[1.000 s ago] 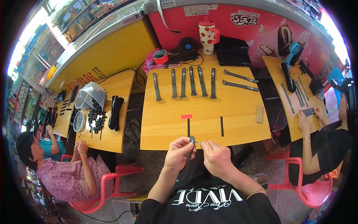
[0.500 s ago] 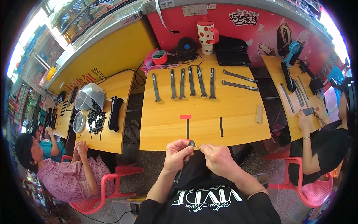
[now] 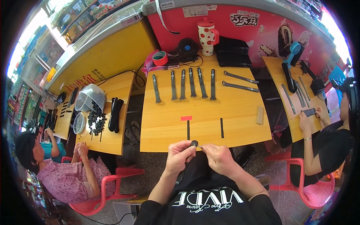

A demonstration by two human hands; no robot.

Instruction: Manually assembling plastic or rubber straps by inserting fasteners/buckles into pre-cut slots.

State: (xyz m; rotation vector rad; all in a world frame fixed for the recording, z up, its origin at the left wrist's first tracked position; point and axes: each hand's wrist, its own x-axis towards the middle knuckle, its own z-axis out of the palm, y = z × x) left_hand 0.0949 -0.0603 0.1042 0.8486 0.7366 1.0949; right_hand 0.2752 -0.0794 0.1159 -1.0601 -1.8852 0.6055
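My left hand [image 3: 177,156] pinches a dark strap by its rounded end [image 3: 194,143], just off the table's near edge. The rest of that strap is mostly hidden by the hand and the black shirt. Closed round a thin metal tool [image 3: 200,146], my right hand [image 3: 219,159] keeps its tip at the rounded end; the tool's kind cannot be made out. Beyond the hands, several dark grey straps [image 3: 183,84] lie in a row on the wooden table [image 3: 165,123]. Two more straps [image 3: 240,86] lie crosswise at the right.
Black tape strips [image 3: 222,128] and a red one [image 3: 186,118] mark the table. A tan block [image 3: 259,115] lies near its right edge. At the back stand a spotted tumbler [image 3: 207,36], red tape roll [image 3: 160,58] and black pouches [image 3: 233,54]. People sit at tables on both sides.
The strap's rounded end has turned in my left fingers and shows more of its face. My right hand stays close, with the tool tip still at it.
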